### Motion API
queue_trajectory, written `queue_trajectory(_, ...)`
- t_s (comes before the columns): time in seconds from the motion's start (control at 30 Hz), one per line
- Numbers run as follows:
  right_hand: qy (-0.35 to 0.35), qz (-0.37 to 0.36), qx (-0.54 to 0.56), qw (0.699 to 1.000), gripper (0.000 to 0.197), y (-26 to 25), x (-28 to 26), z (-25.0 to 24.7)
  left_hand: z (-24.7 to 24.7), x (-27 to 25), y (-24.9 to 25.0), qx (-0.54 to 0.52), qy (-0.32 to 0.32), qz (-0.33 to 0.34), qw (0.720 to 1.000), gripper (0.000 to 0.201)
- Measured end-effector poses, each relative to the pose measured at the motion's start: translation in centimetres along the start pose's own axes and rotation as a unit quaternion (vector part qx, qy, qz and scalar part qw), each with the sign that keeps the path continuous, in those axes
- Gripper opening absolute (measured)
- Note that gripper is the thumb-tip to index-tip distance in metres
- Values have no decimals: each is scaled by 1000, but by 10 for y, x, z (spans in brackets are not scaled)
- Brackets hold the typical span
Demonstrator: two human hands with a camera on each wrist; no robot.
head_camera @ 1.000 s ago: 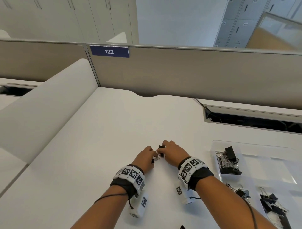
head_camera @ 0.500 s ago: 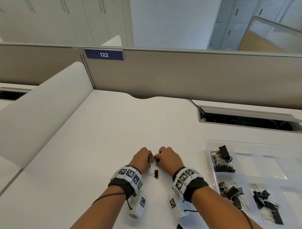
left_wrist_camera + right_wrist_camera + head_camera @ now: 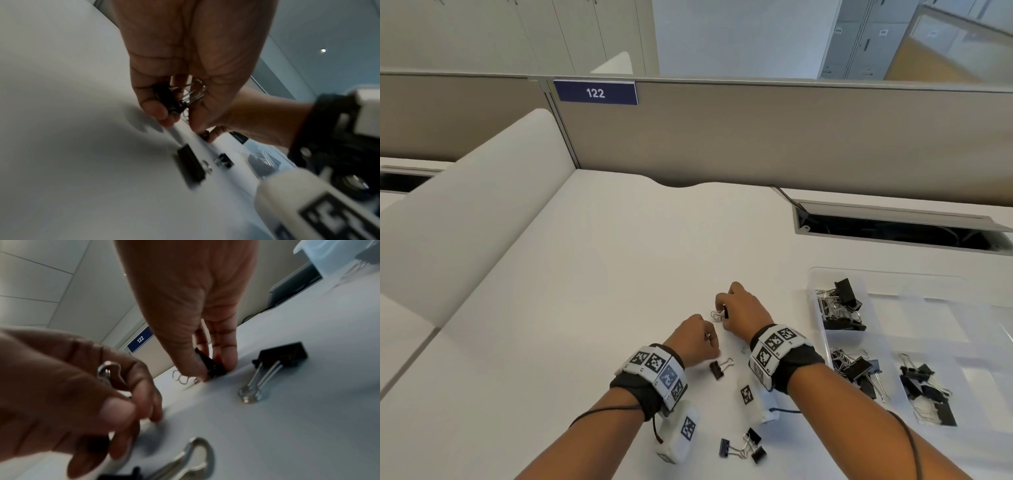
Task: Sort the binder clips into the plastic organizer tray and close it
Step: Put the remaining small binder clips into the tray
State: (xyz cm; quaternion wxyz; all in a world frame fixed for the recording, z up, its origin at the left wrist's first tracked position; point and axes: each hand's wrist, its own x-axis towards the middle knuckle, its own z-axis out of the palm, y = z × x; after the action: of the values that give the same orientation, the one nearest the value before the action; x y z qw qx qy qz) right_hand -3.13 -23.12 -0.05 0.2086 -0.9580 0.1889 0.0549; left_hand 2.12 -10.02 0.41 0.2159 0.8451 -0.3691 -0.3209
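Right hand [image 3: 743, 310] palm down, pinching a small binder clip [image 3: 724, 313], left hand [image 3: 693, 339] curled round another clip [image 3: 174, 100]

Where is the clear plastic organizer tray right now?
In the head view the organizer tray lies open on the desk's right side, beside the right hand, with binder clips in its compartments.

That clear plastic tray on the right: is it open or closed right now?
Open. The organizer tray has no lid over its compartments, and the binder clips piled in them lie uncovered in the head view.
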Motion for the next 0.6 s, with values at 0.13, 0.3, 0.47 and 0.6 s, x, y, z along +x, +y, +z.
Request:
queue_trajectory(0.13,1,-1,-7,1000,19,-1,-6,-3,13,-8,4,67,-20,-12,998,42)
queue_trajectory(0.3,-2,-27,-81,996,23,-7,-15,-1,20,-15,8,110,4,12,994,24)
queue_trajectory(0.47,-2,-34,-120,992,22,-9,-27,3,23,-18,12,130,21,12,991,24)
queue_trajectory(0.6,-2,-19,-86,996,15,-6,-32,-4,23,-19,13,122,40,10,992,20)
